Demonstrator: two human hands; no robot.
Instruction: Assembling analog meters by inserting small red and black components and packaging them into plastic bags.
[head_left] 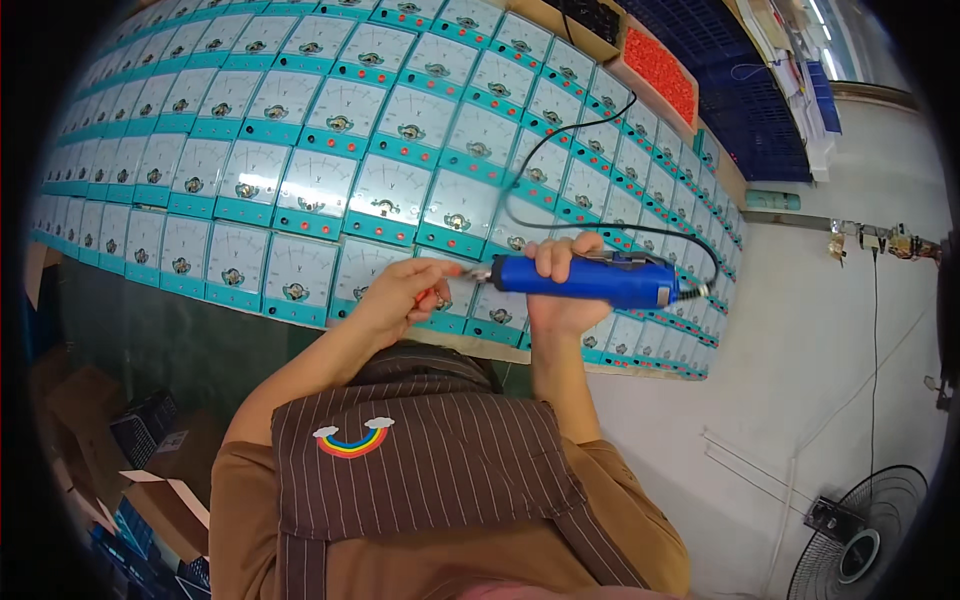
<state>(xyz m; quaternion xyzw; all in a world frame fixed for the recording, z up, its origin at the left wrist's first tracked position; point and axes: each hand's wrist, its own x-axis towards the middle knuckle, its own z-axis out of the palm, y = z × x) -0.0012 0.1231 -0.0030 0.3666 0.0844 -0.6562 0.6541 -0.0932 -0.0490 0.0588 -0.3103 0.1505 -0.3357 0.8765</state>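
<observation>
My right hand (562,305) is wrapped round a blue electric screwdriver (590,283), held level with its tip pointing left. A black cord (640,228) runs from its right end and loops up over the panels. At the metal tip, the fingers of my left hand (395,295) pinch a small red part (452,269). More red shows inside the curled fingers, too small to make out fully. Beneath both hands lie rows of teal-framed analog meters (300,270), each with a white dial face, a small metal piece and red and black terminals.
A box of small red parts (658,75) stands at the back right, beside a box of black parts (580,20). Dark blue crates (735,90) stand farther right. Open cardboard boxes (165,510) lie at lower left; a fan (858,555) is at lower right.
</observation>
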